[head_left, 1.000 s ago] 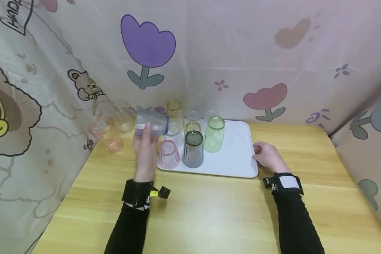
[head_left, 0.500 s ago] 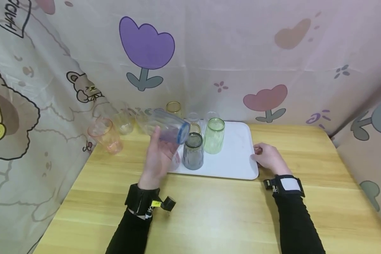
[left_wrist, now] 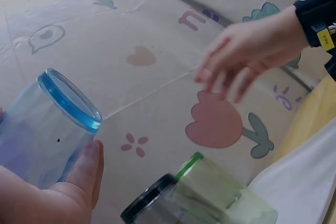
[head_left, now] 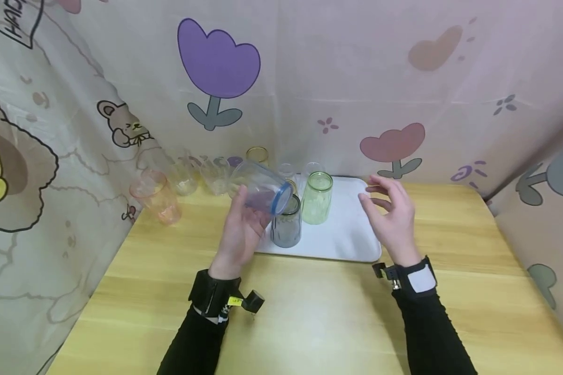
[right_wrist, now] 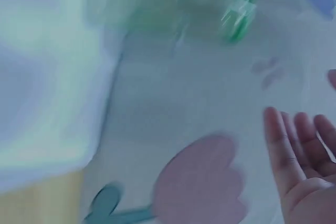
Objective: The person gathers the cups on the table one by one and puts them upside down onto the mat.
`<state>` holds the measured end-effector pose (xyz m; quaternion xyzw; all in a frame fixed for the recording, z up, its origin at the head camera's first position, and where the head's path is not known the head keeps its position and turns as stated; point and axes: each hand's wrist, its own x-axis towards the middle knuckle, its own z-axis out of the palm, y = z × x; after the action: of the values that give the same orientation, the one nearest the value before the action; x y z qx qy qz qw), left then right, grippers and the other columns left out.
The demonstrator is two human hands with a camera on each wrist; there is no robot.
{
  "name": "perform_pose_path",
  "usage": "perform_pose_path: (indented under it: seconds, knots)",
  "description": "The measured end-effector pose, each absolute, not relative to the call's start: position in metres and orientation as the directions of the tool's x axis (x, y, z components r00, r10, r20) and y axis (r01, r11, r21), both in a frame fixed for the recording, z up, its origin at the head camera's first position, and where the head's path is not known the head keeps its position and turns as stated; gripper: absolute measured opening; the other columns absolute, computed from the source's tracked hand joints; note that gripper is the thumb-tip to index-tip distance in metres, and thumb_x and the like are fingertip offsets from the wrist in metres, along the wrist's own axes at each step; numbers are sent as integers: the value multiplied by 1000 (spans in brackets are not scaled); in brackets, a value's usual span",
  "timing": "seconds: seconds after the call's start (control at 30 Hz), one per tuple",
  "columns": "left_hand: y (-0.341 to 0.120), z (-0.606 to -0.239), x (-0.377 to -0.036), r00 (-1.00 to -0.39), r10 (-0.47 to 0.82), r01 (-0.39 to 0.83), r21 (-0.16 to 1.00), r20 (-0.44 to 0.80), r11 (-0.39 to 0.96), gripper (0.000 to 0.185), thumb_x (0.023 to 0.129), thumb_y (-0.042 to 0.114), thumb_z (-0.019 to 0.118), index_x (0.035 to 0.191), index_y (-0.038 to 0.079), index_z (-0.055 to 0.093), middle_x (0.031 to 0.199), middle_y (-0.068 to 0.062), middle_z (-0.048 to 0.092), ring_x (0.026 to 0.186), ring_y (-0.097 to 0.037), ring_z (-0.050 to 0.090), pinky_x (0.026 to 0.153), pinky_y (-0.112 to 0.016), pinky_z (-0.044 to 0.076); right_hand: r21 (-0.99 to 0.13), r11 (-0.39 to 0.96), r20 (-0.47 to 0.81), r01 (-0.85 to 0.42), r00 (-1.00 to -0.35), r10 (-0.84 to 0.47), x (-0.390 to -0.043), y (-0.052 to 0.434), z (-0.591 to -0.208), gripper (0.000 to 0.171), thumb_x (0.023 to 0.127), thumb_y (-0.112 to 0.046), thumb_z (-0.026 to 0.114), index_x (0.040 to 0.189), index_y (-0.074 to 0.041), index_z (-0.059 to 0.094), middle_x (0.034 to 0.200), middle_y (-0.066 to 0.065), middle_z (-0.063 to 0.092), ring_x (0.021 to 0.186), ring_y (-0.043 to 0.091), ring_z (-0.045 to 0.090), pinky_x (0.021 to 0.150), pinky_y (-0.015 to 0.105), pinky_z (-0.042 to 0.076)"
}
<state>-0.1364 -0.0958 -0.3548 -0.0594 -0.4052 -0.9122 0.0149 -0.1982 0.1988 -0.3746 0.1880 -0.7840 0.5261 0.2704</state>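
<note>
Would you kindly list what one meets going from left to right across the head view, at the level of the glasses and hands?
Orange glass → blue-rimmed glass held tilted in the left hand → green glass → bare part of the white tray → right hand, raised and holding nothing.

The right wrist view is smeared throughout: beyond the right hand (right_wrist: pixel 304 166), itself cut by the frame's right and bottom edges, the green glass (right_wrist: pixel 239 9) is only a streak. In the head view the blue-rimmed glass (head_left: pixel 261 186) and the left hand (head_left: pixel 241 229) holding it hide the cups behind them on the tray (head_left: pixel 352 234). In the left wrist view that hand (left_wrist: pixel 50 195) is cropped at the bottom edge, and the far right hand (left_wrist: pixel 252 51) is blurred
</note>
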Motion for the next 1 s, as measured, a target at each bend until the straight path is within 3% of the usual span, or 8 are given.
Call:
perform_pose_path:
  seconds: [0.17, 0.3, 0.4, 0.47, 0.6, 0.73, 0.83, 1.0]
  knots:
    - [-88, -353, -135, -989, 70, 51, 736, 133, -675, 82, 88, 61, 75, 145, 13, 41, 127, -8, 56, 104, -16, 64, 85, -23, 58, -631, 147, 759, -762, -645, -89, -176, 165, -363, 54, 82, 14, 76, 133, 12, 60, 131, 26, 60, 117, 31, 62, 93, 28, 58]
    - [-79, -352, -134, -984, 82, 55, 717, 155, -695, 82, 86, 58, 79, 146, 14, 43, 128, -9, 56, 105, -18, 65, 84, -25, 60, -562, 86, 809, -823, -568, -152, -161, 142, -354, 63, 86, -13, 84, 137, 12, 57, 137, 30, 56, 125, 37, 58, 98, 36, 57]
    - [-72, -351, -131, -983, 102, 33, 703, 150, -711, 82, 84, 56, 82, 143, 12, 44, 125, -9, 57, 102, -17, 65, 82, -24, 60, -490, 135, 838, -861, -508, -199, -153, 130, -348, 74, 89, -34, 84, 140, 11, 56, 139, 29, 56, 129, 36, 56, 101, 38, 55]
    - [-66, -350, -129, -982, 119, 15, 690, 146, -723, 84, 83, 54, 83, 144, 13, 42, 126, -8, 56, 103, -15, 65, 84, -23, 59, -444, 176, 850, -879, -475, -229, -149, 125, -344, 77, 88, -38, 84, 141, 10, 55, 140, 27, 56, 130, 36, 55, 102, 38, 54]
    - [-52, -347, -127, -981, 116, 19, 665, 159, -747, 84, 85, 52, 82, 146, 13, 40, 128, -7, 55, 106, -15, 63, 83, -23, 59, -410, 224, 848, -884, -460, -263, -147, 118, -337, 82, 79, -25, 92, 144, 6, 53, 143, 25, 55, 130, 35, 55, 103, 37, 53]
    - [-41, -344, -127, -986, 98, 10, 645, 131, -764, 75, 85, 56, 80, 137, 13, 48, 120, -4, 59, 96, -12, 63, 68, -16, 54, -410, 252, 852, -877, -466, -239, -149, 113, -334, 82, 69, -7, 96, 141, 3, 57, 141, 23, 56, 130, 34, 55, 104, 35, 51]
    - [-36, -343, -127, -990, 92, -1, 632, 111, -775, 70, 84, 58, 80, 131, 14, 51, 115, -1, 61, 91, -9, 62, 64, -15, 51, -403, 273, 858, -874, -464, -219, -151, 112, -331, 77, 67, -3, 96, 136, 1, 62, 138, 22, 58, 130, 35, 55, 106, 36, 49]
    - [-36, -341, -128, -988, 90, 17, 654, 130, -756, 71, 85, 58, 78, 133, 14, 50, 117, -1, 59, 93, -8, 61, 69, -16, 53, -430, 272, 839, -861, -492, -233, -154, 111, -325, 75, 67, -1, 97, 134, -1, 64, 138, 18, 60, 131, 32, 55, 110, 39, 46]
